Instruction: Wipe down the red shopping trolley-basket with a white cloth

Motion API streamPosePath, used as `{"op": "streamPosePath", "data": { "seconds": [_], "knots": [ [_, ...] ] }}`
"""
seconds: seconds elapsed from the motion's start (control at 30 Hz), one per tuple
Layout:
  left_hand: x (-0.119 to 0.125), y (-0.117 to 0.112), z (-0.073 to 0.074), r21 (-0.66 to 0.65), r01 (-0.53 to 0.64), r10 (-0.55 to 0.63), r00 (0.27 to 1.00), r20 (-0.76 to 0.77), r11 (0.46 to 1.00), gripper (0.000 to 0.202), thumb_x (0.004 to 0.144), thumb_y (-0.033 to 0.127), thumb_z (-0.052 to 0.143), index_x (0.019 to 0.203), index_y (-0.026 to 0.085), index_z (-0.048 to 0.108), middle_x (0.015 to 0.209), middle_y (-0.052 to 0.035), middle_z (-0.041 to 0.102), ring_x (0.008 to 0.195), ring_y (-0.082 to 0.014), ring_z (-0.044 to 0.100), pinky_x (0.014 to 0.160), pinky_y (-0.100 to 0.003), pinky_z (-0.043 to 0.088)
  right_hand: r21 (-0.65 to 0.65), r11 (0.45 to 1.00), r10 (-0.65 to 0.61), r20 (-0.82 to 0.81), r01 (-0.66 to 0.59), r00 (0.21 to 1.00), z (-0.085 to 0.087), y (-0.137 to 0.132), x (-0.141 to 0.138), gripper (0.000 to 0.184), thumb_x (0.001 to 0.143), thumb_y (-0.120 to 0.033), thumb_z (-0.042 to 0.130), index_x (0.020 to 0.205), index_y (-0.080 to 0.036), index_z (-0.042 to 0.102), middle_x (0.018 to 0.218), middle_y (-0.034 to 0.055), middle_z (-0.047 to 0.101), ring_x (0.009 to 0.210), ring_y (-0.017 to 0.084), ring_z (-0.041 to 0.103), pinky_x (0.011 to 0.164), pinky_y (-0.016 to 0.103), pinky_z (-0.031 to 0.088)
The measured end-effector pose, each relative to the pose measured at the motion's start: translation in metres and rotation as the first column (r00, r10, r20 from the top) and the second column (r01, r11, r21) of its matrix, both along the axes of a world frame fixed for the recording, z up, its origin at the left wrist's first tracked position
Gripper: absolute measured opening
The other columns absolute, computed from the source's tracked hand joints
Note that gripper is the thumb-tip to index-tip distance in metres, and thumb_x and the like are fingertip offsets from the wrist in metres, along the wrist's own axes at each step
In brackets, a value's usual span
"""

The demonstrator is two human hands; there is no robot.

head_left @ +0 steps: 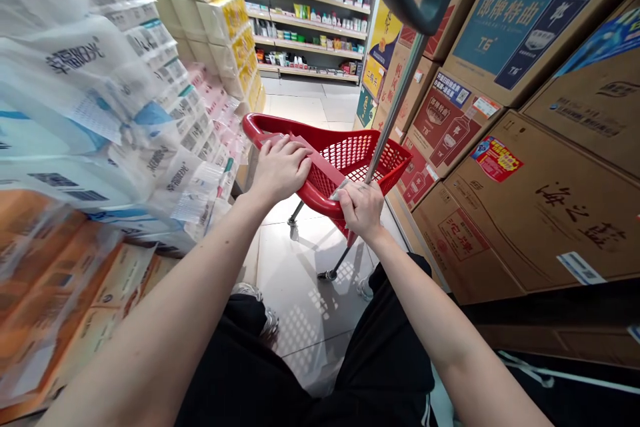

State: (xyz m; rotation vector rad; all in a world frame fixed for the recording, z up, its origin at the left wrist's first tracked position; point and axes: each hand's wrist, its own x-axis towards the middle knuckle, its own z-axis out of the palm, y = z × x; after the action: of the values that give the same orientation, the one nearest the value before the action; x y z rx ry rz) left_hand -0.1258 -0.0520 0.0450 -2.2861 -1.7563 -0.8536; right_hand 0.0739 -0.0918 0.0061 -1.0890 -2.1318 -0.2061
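A red plastic shopping basket on wheels stands in the aisle in front of me, its mesh inside bare. My left hand lies on the basket's near left rim with the fingers curled over the edge. My right hand is closed on the near rim, right where the grey pull handle rises from the basket up past the camera. Below are my black trousers and a shoe on the pale tiled floor.
Stacked packs of tissue paper wall the left side of the narrow aisle. Brown cardboard cartons of bottled goods are piled on the right. Shelves of small goods stand at the far end beyond open floor tiles.
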Motion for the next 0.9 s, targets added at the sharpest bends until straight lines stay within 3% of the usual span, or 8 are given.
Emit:
{"op": "streamPosePath", "data": {
  "seconds": [0.23,0.4,0.73,0.9],
  "knots": [
    [0.023,-0.008,0.000,0.008,0.007,-0.007,0.997,-0.076,1.000,0.037,0.088,0.036,0.034,0.112,0.024,0.060,0.125,-0.0056,0.057,0.132,-0.0270,0.033,0.109,-0.051,0.016,-0.007,1.000,-0.030,-0.023,0.030,0.999,0.004,0.005,0.025,0.035,0.094,-0.027,0.033,0.064,-0.021,0.051,0.066,0.0001,0.059,0.072,0.016,0.054,0.077,0.032,0.030],
    [0.037,-0.009,-0.002,0.041,-0.050,0.053,0.997,-0.054,0.998,0.036,0.088,0.036,0.034,0.110,0.024,0.060,0.123,-0.0069,0.057,0.131,-0.0276,0.034,0.109,-0.051,0.016,-0.090,0.996,-0.024,-0.041,0.021,0.999,0.012,0.003,0.037,0.035,0.096,-0.027,0.031,0.069,-0.021,0.053,0.074,0.0003,0.061,0.078,0.015,0.054,0.076,0.030,0.031],
    [0.042,-0.018,-0.002,0.059,-0.079,0.077,0.996,0.032,0.995,0.035,0.088,0.030,0.034,0.107,0.023,0.062,0.121,-0.0078,0.058,0.130,-0.0292,0.034,0.109,-0.055,0.013,-0.097,0.978,-0.197,-0.168,0.183,0.966,0.016,-0.048,-0.007,0.026,0.096,-0.026,0.033,0.099,-0.021,0.058,0.101,0.0083,0.061,0.101,0.021,0.051,0.092,0.037,0.030],
    [0.043,-0.019,-0.002,0.048,-0.072,0.069,0.996,0.061,0.996,0.036,0.088,0.030,0.034,0.108,0.023,0.062,0.123,-0.0079,0.057,0.131,-0.0295,0.033,0.110,-0.056,0.012,-0.010,0.979,-0.205,-0.107,0.205,0.973,0.009,-0.040,-0.008,0.026,0.095,-0.028,0.035,0.102,-0.020,0.059,0.098,0.0113,0.060,0.098,0.024,0.051,0.091,0.039,0.032]
  ]
}}
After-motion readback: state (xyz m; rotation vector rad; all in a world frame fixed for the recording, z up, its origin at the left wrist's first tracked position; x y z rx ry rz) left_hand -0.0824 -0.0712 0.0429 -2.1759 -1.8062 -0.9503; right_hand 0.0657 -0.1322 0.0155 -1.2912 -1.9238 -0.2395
